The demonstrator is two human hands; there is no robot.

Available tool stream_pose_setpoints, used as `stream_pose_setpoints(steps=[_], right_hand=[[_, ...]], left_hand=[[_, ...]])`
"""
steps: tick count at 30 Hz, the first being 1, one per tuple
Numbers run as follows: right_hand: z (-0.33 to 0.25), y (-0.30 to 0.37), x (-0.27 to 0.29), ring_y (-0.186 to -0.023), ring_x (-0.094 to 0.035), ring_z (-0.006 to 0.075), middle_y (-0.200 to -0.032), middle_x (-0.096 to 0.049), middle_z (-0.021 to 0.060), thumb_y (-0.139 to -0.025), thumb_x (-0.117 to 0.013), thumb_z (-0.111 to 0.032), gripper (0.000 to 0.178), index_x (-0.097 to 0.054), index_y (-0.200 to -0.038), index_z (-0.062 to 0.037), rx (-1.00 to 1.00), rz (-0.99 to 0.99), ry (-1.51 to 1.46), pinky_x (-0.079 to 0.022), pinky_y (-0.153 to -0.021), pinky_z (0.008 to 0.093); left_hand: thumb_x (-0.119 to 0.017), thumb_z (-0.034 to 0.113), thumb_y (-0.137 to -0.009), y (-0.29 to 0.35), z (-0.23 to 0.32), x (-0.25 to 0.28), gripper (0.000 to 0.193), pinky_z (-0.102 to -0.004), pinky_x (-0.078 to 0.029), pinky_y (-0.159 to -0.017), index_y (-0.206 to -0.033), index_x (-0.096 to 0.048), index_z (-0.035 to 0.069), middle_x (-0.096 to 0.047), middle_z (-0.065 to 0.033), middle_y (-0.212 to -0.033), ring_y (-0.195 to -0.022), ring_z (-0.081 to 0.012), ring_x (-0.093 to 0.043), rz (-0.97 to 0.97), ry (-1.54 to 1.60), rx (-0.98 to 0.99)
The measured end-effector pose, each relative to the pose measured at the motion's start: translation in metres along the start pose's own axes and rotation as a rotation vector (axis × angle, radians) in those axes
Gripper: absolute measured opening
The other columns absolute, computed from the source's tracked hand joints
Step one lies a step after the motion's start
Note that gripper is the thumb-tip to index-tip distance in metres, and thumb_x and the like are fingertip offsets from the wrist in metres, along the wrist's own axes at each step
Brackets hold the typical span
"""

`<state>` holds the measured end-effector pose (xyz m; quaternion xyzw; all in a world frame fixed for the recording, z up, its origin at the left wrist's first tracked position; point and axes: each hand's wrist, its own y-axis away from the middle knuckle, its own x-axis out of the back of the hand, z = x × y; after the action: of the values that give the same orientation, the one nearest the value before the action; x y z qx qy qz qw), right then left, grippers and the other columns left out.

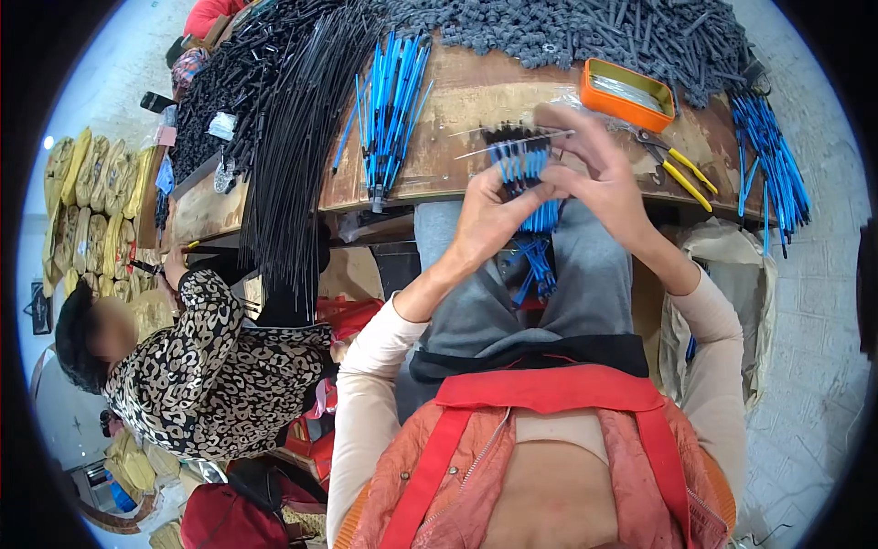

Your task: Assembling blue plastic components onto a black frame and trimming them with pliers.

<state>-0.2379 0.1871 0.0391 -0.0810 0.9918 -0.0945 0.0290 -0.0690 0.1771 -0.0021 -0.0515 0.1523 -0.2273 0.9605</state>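
Observation:
My left hand is closed around a bundle of thin blue rods with black ends, held over my lap near the table's front edge. My right hand presses its thumb against the right side of the same bundle, its fingers curled above. Two thin metal wires run crosswise through the black ends and stick out at the left. The lower ends of the blue rods hang between my knees. Exactly what my right fingertips pinch is hard to make out.
On the wooden table stand an orange tin, yellow-handled pliers, and blue rod bundles at both sides. Long black rods overhang the left edge. Grey parts heap at the back. A co-worker sits at left.

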Motion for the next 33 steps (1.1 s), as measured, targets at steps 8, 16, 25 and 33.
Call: stream_pose_setpoints(steps=[8, 16, 25, 33], right_hand=[[0.005, -0.003, 0.005, -0.123, -0.052, 0.0249, -0.130, -0.058, 0.0143, -0.080, -0.067, -0.003, 0.030, -0.069, -0.110, 0.0018, 0.282, -0.143, 0.411, -0.043, -0.099, 0.0356], [-0.009, -0.021, 0.004, -0.106, -0.061, 0.0170, -0.110, -0.067, 0.0078, -0.090, -0.064, -0.008, 0.022, -0.069, -0.109, 0.0014, -0.020, -0.258, 0.281, -0.049, -0.089, 0.0307], [-0.005, -0.042, -0.005, -0.098, -0.061, 0.0096, -0.107, -0.068, 0.0052, -0.093, -0.064, -0.015, 0.025, -0.069, -0.111, 0.0008, 0.001, -0.235, 0.380, -0.048, -0.087, 0.0259], [0.014, -0.017, -0.021, -0.114, -0.057, 0.0191, -0.122, -0.064, 0.0086, -0.088, -0.064, -0.004, 0.019, -0.070, -0.106, 0.0001, 0.138, -0.266, 0.228, -0.045, -0.097, 0.0319]], left_hand=[[-0.064, 0.002, -0.090, 0.001, -0.013, 0.008, 0.017, -0.0237, -0.049, -0.079, -0.107, -0.067, 0.001, -0.068, 0.0002, -0.097, -0.089, -0.0056, -0.059, -0.018, -0.060, 0.052], [-0.065, 0.003, -0.090, -0.006, 0.000, 0.000, 0.015, -0.0248, -0.049, -0.082, -0.104, -0.067, -0.001, -0.068, -0.0049, -0.100, -0.092, -0.0087, -0.061, 0.012, -0.277, -0.116], [-0.079, 0.014, -0.078, 0.041, -0.030, 0.042, 0.046, -0.0341, -0.049, -0.094, -0.119, -0.063, 0.001, -0.067, -0.0167, -0.114, -0.107, -0.0243, -0.063, 0.480, -0.656, -0.157], [-0.085, 0.036, -0.069, -0.012, -0.015, 0.048, 0.071, -0.0414, -0.048, -0.098, -0.127, -0.058, 0.006, -0.057, -0.0207, -0.130, -0.126, -0.0344, -0.051, -0.161, -0.894, -0.056]])
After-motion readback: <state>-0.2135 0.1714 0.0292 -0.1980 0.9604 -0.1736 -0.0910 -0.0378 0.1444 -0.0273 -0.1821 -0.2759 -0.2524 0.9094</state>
